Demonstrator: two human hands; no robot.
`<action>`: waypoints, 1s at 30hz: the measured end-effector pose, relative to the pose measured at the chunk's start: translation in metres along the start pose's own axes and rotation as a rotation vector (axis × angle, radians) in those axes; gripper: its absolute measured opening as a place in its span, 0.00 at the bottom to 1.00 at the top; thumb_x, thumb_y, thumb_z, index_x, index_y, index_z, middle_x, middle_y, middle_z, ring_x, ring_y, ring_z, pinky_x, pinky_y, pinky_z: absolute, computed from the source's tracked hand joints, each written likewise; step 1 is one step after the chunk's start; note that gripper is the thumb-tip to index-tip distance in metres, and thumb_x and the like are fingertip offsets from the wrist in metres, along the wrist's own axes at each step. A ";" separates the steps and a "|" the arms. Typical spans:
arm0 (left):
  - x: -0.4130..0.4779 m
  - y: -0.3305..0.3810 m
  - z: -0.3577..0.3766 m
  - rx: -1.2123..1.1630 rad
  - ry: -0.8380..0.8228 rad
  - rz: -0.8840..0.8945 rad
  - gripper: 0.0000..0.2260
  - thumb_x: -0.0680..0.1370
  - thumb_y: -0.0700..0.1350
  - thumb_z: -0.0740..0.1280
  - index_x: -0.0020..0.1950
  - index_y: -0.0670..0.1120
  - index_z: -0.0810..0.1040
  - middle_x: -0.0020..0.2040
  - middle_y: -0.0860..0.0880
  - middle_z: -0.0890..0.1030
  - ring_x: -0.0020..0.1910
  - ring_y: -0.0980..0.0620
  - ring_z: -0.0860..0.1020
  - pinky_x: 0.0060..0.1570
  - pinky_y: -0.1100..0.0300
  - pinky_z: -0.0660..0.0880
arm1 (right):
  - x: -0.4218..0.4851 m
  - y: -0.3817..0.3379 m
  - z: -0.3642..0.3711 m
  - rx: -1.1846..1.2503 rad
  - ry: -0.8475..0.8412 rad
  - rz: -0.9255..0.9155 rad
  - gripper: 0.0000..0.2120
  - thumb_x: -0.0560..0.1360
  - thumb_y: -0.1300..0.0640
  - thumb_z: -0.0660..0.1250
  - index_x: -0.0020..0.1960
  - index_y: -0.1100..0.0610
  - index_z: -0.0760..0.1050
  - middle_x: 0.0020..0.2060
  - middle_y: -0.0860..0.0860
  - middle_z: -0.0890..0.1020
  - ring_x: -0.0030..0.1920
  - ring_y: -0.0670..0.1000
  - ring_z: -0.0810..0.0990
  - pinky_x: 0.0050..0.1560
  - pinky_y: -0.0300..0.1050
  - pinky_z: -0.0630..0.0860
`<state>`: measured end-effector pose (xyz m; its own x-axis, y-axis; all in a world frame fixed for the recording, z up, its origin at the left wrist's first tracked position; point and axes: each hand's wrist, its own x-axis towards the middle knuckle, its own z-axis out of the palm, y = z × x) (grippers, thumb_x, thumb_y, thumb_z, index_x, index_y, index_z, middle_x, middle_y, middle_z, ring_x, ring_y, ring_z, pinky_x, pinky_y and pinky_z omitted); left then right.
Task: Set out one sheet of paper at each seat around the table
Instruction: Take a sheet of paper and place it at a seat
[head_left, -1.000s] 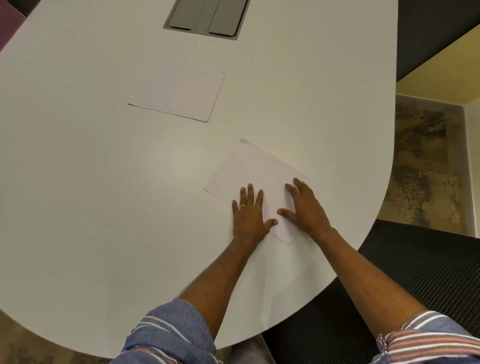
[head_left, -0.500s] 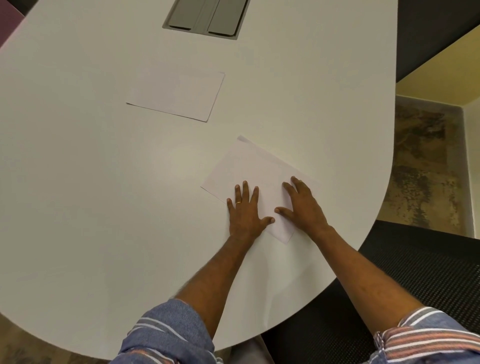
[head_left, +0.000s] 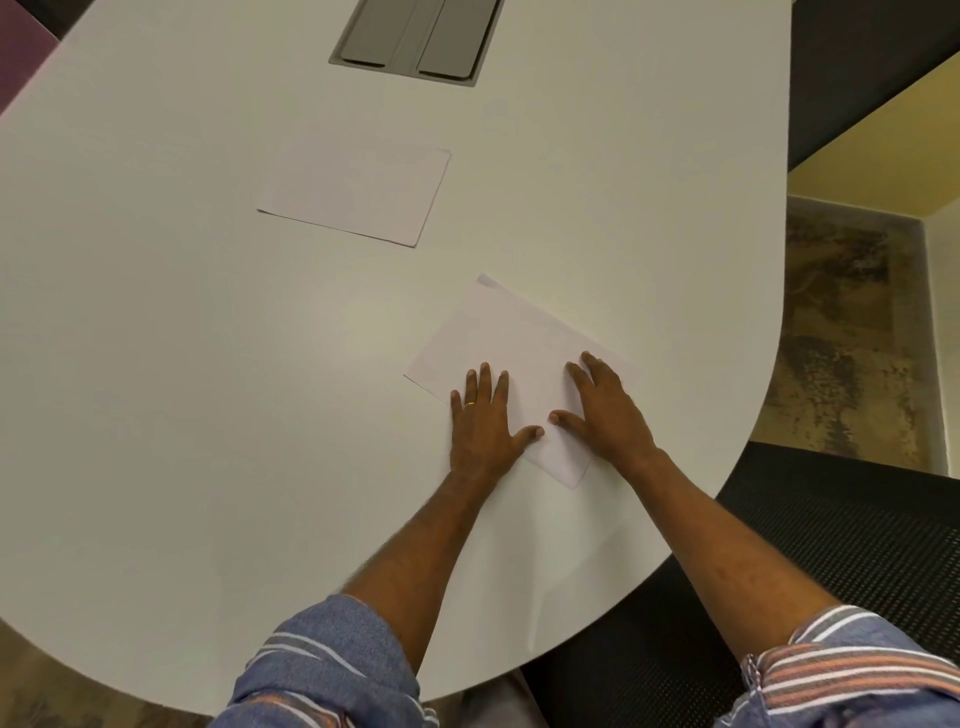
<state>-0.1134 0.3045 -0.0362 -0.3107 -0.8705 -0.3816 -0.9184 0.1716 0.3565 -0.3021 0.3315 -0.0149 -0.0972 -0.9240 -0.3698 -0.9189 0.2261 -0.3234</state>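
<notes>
A white sheet of paper lies at an angle on the white table, near its rounded right end. A second sheet's corner peeks out under its far tip. My left hand rests flat on the sheet's near left edge, fingers spread, with a ring on one finger. My right hand presses flat on the sheet's right part and hides that edge. Neither hand grips the paper. Another white sheet lies flat farther in, toward the table's middle.
A grey cable hatch is set into the table at the far centre. A black mesh chair stands at the right, by the table's curved edge. Patterned carpet and a yellow wall lie beyond.
Both hands and the sheet under them have slid a little away from me and to the left. The far sheet has not moved.
</notes>
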 end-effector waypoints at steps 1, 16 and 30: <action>-0.001 -0.001 -0.001 -0.003 0.016 0.007 0.43 0.77 0.69 0.59 0.83 0.49 0.46 0.83 0.45 0.43 0.82 0.45 0.41 0.78 0.43 0.41 | 0.000 0.000 -0.001 -0.019 0.028 -0.011 0.37 0.79 0.41 0.63 0.81 0.57 0.54 0.81 0.54 0.54 0.81 0.55 0.52 0.79 0.53 0.57; -0.032 -0.009 -0.051 0.132 0.142 0.143 0.36 0.83 0.64 0.50 0.82 0.46 0.42 0.83 0.47 0.44 0.82 0.48 0.41 0.80 0.49 0.43 | -0.033 -0.031 -0.034 -0.107 0.179 0.045 0.33 0.83 0.40 0.52 0.82 0.53 0.49 0.82 0.53 0.48 0.82 0.55 0.45 0.78 0.62 0.53; -0.101 -0.020 -0.119 0.171 0.265 0.364 0.32 0.85 0.60 0.48 0.83 0.45 0.44 0.83 0.46 0.43 0.82 0.47 0.41 0.80 0.48 0.44 | -0.126 -0.100 -0.063 -0.099 0.334 0.154 0.33 0.83 0.40 0.51 0.82 0.53 0.47 0.82 0.52 0.47 0.82 0.55 0.44 0.79 0.61 0.52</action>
<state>-0.0345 0.3344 0.0966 -0.5667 -0.8237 -0.0198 -0.7957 0.5409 0.2725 -0.2224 0.4058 0.1192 -0.3415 -0.9348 -0.0975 -0.9146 0.3544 -0.1947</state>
